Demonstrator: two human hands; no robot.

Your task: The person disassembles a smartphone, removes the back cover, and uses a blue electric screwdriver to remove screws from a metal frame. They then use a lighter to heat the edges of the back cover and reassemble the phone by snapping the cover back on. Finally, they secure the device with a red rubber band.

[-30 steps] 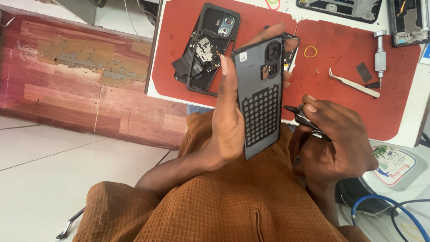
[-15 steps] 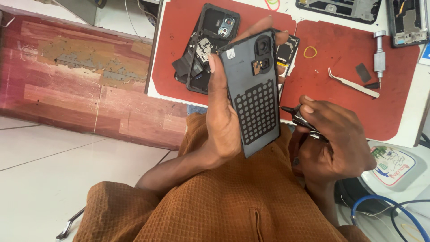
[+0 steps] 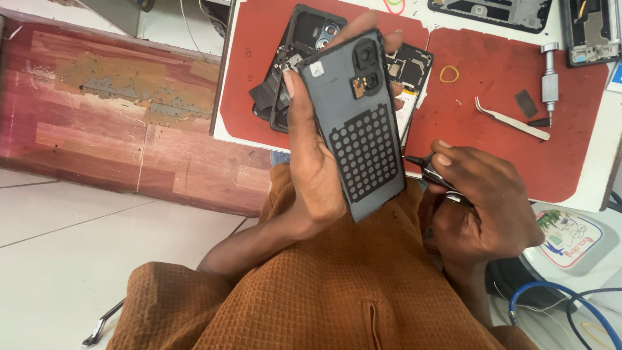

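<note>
My left hand grips a grey phone back cover, inner side up, showing a dotted black adhesive sheet and camera cut-outs. It is held tilted above the near edge of the red work mat. My right hand is just right of the cover, closed around black-tipped tweezers that point toward the cover's lower edge. Behind the cover on the mat lie an opened phone body and another opened phone, both partly hidden.
On the mat lie silver tweezers, a small screwdriver, a yellow rubber band and a dark chip. More phone parts sit at the far edge. A worn wooden bench stands left. Blue cable lies lower right.
My left hand has carried the back cover leftward and farther over the mat, tilting it. My right hand with the tweezers has stayed almost in place.
</note>
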